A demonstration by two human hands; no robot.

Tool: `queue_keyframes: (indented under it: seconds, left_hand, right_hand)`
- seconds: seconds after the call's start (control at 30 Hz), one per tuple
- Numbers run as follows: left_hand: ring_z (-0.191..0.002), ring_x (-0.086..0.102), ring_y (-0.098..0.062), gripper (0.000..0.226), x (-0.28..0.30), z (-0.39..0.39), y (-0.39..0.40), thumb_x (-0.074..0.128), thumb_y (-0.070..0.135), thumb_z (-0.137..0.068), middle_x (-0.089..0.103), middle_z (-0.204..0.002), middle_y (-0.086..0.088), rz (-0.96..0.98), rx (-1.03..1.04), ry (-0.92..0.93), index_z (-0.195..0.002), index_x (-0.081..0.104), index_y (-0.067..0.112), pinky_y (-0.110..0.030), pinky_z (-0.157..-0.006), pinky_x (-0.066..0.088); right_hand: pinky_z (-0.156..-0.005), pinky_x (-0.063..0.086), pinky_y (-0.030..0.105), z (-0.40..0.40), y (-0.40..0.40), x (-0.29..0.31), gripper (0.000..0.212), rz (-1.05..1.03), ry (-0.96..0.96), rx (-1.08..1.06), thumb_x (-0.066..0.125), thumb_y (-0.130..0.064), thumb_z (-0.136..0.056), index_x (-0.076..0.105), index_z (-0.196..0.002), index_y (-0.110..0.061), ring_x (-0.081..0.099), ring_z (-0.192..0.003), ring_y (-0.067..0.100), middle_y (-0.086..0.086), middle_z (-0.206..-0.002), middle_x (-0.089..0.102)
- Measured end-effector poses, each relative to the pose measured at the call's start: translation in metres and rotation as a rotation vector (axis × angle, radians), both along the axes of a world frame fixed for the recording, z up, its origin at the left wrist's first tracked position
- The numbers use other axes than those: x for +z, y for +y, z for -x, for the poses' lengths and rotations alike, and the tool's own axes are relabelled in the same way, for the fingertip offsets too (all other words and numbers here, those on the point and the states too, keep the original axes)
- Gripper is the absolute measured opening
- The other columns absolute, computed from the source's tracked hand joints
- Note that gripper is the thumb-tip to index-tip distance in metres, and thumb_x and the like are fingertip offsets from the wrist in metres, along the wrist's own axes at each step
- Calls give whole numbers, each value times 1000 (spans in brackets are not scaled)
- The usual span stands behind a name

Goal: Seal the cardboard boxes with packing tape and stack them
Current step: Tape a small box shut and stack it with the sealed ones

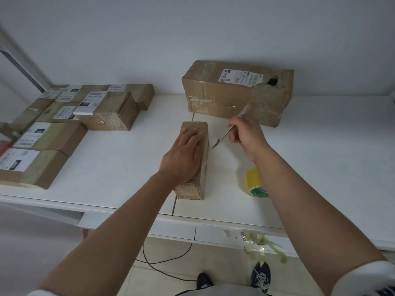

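Note:
A small narrow cardboard box (201,129) wrapped in clear tape lies on the white table (119,159). My left hand (183,154) rests flat on its top with straight fingers. Just right of the box, my right hand (245,133) grips a thin metal blade (223,137) that points down and left at the table, beside the box. A roll of yellow packing tape (254,182) stands on the table under my right forearm, partly hidden by it.
A large taped box (235,92) with a shipping label and a torn hole stands behind my right hand. Several labelled boxes (64,124) sit packed together at the left. Tape scraps (256,244) hang from the table's front edge; a cable lies on the floor.

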State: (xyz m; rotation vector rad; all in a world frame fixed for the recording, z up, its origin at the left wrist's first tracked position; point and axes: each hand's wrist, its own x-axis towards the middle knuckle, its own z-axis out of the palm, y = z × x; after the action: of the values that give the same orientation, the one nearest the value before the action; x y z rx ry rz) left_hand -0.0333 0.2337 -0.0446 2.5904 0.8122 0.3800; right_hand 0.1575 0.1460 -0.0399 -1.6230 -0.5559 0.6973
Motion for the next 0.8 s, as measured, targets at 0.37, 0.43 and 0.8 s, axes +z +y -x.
queue_keyframes:
  seconds: [0.37, 0.43, 0.8]
  left_hand:
    - [-153, 10, -9, 45, 4, 1, -1, 31, 31, -107, 29, -161, 11, 28, 11, 21, -151, 41, 26, -42, -112, 37]
    - [-153, 10, -9, 45, 4, 2, -1, 31, 31, -107, 29, -161, 12, 31, 18, 22, -151, 40, 27, -43, -111, 38]
    - [-153, 12, -10, 46, 4, -1, -4, 36, 36, -106, 30, -161, 11, 18, 25, 35, -150, 42, 25, -49, -107, 42]
  right_hand:
    - [-103, 44, 39, 4, 10, -27, 50, 842, -657, 363, 55, -14, -93, 45, -142, -12, 48, -130, 31, 12, -143, 48]
    - [-92, 49, 37, 11, 10, -24, 35, 760, -662, 322, 52, -16, -94, 59, -128, -11, 58, -116, 31, 13, -126, 60]
    - [-71, 35, 28, 11, -15, 1, 65, 313, -107, 875, 65, -46, -61, 69, -100, 6, 52, -73, 12, 0, -74, 64]
